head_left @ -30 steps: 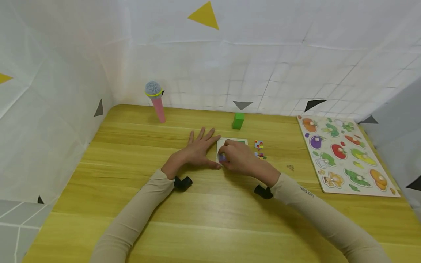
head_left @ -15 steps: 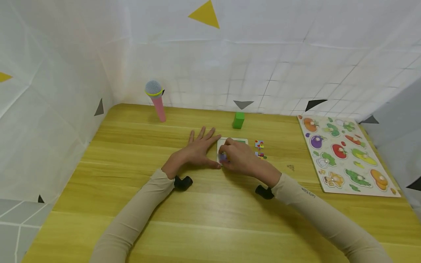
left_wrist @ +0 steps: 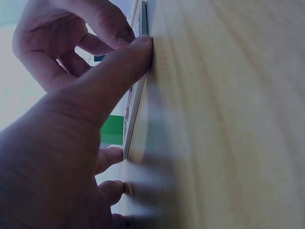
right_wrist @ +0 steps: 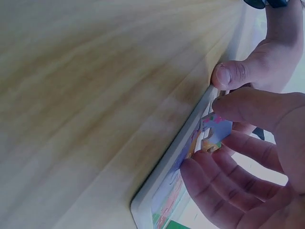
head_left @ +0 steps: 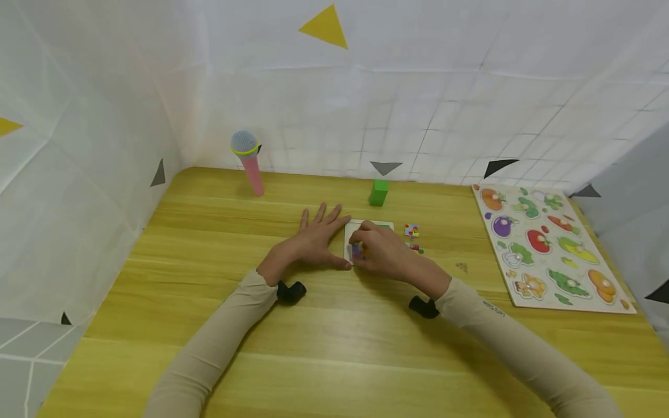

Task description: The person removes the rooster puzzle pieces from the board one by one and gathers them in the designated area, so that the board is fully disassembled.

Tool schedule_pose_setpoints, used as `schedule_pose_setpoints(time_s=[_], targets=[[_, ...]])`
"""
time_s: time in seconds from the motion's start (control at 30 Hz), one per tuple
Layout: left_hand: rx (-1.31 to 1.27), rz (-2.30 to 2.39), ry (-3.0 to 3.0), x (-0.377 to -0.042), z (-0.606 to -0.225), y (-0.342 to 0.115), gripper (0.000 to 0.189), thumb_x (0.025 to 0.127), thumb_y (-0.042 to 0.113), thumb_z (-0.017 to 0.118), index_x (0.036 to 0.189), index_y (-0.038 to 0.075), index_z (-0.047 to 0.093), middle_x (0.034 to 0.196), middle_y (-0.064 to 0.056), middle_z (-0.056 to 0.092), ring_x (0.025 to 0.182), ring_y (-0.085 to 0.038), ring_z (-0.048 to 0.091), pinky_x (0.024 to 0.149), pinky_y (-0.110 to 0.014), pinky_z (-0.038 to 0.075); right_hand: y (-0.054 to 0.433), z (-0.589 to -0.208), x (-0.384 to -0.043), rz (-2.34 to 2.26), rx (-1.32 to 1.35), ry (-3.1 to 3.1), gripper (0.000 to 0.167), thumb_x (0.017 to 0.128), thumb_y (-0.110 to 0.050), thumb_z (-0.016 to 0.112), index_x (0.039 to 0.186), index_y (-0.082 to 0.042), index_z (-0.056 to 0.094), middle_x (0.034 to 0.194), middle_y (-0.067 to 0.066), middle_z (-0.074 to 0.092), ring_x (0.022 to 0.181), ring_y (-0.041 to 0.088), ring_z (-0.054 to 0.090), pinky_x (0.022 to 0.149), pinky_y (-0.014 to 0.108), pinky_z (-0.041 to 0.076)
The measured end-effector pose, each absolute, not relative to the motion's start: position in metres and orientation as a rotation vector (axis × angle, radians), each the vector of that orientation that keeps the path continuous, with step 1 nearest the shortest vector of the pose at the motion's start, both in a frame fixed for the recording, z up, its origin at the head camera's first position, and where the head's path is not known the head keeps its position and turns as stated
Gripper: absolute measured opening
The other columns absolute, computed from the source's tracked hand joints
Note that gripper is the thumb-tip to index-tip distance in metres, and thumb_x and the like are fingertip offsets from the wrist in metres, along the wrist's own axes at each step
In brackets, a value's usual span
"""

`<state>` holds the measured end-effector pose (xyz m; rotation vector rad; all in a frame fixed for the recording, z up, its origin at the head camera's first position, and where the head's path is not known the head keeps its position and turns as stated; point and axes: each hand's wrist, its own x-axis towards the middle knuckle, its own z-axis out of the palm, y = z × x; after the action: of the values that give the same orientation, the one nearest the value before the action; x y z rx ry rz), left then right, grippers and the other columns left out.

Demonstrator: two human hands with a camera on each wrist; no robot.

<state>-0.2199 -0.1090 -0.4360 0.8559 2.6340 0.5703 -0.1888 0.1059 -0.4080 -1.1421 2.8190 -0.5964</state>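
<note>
While your right hand [head_left: 384, 248] pinches a puzzle piece [right_wrist: 223, 128] at the tray's [head_left: 352, 230] near-left corner, your left hand [head_left: 312, 241] lies spread against its left edge.
Pressed askew, the puzzle piece could jam or bend a tab; should your left thumb slip, the tray might skid on the table [head_left: 313, 348], where it sits nearer the far edge. Thin and notched, the piece looks tipped up, pale lilac-blue with pink and orange print.

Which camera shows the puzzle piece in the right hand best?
Right wrist view: the puzzle piece appears largest in the right hand. The head view shows it small, partly covered; in the left wrist view I can't make it out.
</note>
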Motion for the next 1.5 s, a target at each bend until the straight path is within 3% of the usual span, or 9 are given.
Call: schedule_pose_setpoints(time_s=[0.73,1.0,1.5], targets=[[0.839,0.549,2.632,-0.219,-0.436,-0.108,0.113,0.077,0.07,0.072,0.162,0.022,0.016,0.168,-0.007,-0.005,0.15,-0.035,-0.016,0.112,-0.064,-0.014,0.139,-0.411,-0.173,-0.661,-1.299,2.859,0.024,0.081,-0.013,0.084,0.1,-0.003,0.074,0.1,0.006,0.063,0.08,0.017,0.061,0.068,0.032,0.053],[0.835,0.551,2.634,-0.22,-0.436,-0.108,0.113,0.077,0.069,0.073,0.162,0.022,0.016,0.168,-0.007,-0.005,0.15,-0.035,-0.016,0.112,-0.064,-0.014,0.155,-0.407,-0.167,-0.669,-1.236,2.882,0.024,0.081,-0.014,0.084,0.1,-0.005,0.073,0.103,0.005,0.064,0.087,0.019,0.061,0.074,0.036,0.054],[0.842,0.541,2.641,-0.219,-0.436,-0.108,0.111,0.079,0.068,0.073,0.163,0.023,0.015,0.168,-0.007,-0.006,0.15,-0.035,-0.016,0.111,-0.064,-0.014,0.187,-0.403,-0.16,-0.633,-1.097,2.932,0.025,0.081,-0.015,0.083,0.102,-0.003,0.074,0.101,0.006,0.065,0.086,0.02,0.063,0.075,0.038,0.054]])
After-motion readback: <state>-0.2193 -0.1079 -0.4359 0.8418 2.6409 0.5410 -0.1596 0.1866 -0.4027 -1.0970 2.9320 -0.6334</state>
